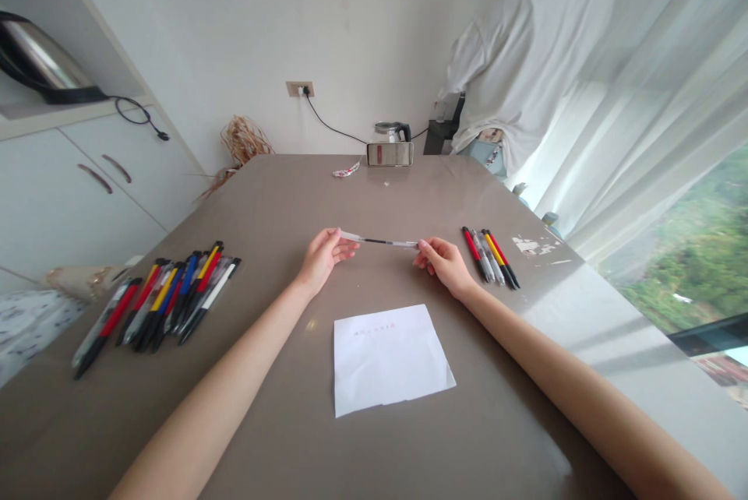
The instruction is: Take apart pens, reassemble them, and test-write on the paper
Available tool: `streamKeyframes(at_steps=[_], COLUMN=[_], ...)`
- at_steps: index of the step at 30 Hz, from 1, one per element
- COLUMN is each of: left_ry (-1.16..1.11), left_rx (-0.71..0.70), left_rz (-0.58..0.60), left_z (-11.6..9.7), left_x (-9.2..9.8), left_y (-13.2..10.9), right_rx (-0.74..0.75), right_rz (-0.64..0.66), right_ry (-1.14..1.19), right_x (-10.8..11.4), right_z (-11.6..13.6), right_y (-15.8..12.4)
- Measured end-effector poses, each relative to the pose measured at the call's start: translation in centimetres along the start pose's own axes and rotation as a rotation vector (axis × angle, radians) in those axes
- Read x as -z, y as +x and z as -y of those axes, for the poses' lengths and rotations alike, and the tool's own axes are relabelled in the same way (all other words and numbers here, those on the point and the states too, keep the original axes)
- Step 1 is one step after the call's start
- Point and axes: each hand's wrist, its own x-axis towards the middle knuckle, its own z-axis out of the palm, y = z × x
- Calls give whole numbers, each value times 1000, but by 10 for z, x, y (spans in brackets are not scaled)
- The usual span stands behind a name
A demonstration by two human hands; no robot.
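A slim, see-through pen (382,242) with a dark middle stretch is held level above the table, crosswise in front of me. My left hand (322,258) pinches its left end between thumb and fingers. The other end is pinched by my right hand (447,262). Closer to me, a white sheet of paper (389,367) lies flat with a faint line of handwriting near its top. Just right of my right hand, several pens (491,257) in red, clear, yellow and black lie side by side.
At the left lies a larger pile of pens (169,294). Along the far edge stand a phone (389,154), a glass pot (386,130) and a small red-and-white item (347,170). A person in a white shirt (526,56) is behind the far right corner; a kettle (50,60) sits on the left shelf.
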Motion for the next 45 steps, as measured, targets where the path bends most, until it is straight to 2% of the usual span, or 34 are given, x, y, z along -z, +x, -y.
streamKeyframes(at_steps=[14, 25, 32, 38, 42, 45], left_ry=[-120, -137, -210, -195, -209, -160], left_rx=[3, 23, 55, 5, -49, -87], left_rz=[-16, 68, 136, 60, 21, -66], left_z=[-1, -5, -12, -16, -16, -16], left_x=[4, 0, -14, -21, -18, -12], left_y=[2, -3, -9, -9, -5, 0], right_rx=[5, -7, -7, -16, -18, -17], right_rz=[-11, 10, -7, -29, -40, -55], right_ry=[1, 1, 43, 61, 81, 104], right_x=[0, 0, 1, 2, 2, 2], right_z=[0, 1, 0, 1, 1, -1], right_y=[0, 0, 1, 1, 1, 2])
